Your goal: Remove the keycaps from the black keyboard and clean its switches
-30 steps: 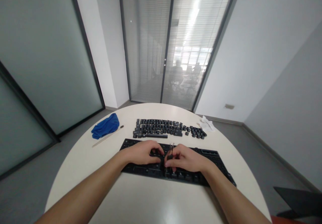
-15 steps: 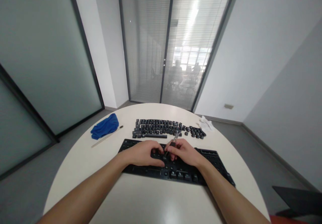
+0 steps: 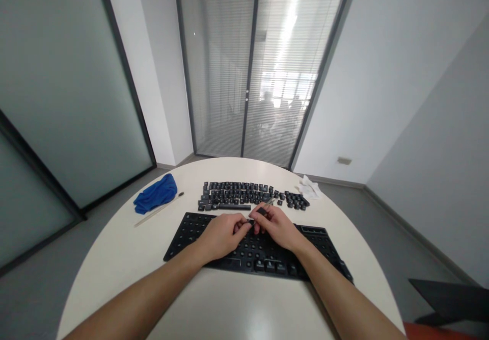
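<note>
A black keyboard point(image 3: 244, 251) with most of its keycaps off lies on the table under both hands. My right hand point(image 3: 280, 226) is closed around a keycap puller point(image 3: 262, 211), whose black body shows at the fingertips and whose thin metal end points up and away. My left hand point(image 3: 222, 234) pinches a small black keycap point(image 3: 250, 221) at the lower end of the puller, mostly hidden by the fingers. Both hands meet just above the keyboard's upper middle. A few keycaps point(image 3: 270, 266) sit on the keyboard's near edge.
Rows of loose keycaps point(image 3: 237, 193) and a long space bar point(image 3: 234, 207) lie behind the keyboard. On the left are a blue cloth point(image 3: 156, 194) and a thin brush point(image 3: 158, 209). A crumpled white tissue point(image 3: 309, 187) lies at the right on the round table point(image 3: 110, 263).
My left hand has gone from spread over the keyboard to a pinch beside the right fingertips. The right hand has risen slightly off the keys with the puller. The view has shifted a little.
</note>
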Demonstrator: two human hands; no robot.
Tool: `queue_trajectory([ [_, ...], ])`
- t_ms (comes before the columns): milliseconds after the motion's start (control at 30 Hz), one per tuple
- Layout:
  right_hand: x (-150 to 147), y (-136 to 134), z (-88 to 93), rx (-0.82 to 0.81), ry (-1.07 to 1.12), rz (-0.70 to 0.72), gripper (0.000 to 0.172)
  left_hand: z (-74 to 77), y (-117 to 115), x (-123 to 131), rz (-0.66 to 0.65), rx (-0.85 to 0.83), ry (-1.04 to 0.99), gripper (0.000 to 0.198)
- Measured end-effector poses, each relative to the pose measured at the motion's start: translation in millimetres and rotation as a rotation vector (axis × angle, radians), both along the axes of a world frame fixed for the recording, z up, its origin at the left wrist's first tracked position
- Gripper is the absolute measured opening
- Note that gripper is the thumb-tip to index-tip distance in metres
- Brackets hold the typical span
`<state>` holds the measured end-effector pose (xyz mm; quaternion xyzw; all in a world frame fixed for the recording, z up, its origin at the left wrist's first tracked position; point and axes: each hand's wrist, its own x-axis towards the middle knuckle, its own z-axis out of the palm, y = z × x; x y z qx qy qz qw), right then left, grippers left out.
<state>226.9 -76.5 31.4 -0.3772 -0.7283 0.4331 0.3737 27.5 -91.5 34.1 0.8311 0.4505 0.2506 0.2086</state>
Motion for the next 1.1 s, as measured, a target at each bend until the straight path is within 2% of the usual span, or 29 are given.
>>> queue_trajectory([
  [267, 1.6, 2.4, -2.3, -0.042, 0.056, 0.025, 0.041, 3.1, -7.9, 9.0, 0.027, -0.135, -0.074, 0.038],
  [500, 2.2, 5.6, -3.6, -0.038, 0.110, -0.048, 0.040, 0.7, -2.8, 6.4, -0.188, -0.177, -0.310, 0.022],
  [733, 3.5, 7.6, -3.0, -0.001, 0.115, -0.069, 0.040, -3.7, 0.2, 9.3, -0.042, -0.161, -0.288, 0.025],
  [900, 2.8, 2.2, -2.4, 0.039, 0.066, -0.019, 0.036, -4.4, -2.3, 13.5, 0.017, -0.274, -0.294, 0.030],
  [1000, 1.4, -1.1, -0.2, 0.046, 0.047, 0.000, 0.035, -5.2, -1.9, 14.1, 0.034, -0.332, -0.300, 0.034],
  [1100, 0.7, -1.8, 2.0, 0.053, 0.037, -0.005, 0.035, -4.3, -0.5, 13.9, -0.011, -0.286, -0.324, 0.028],
])
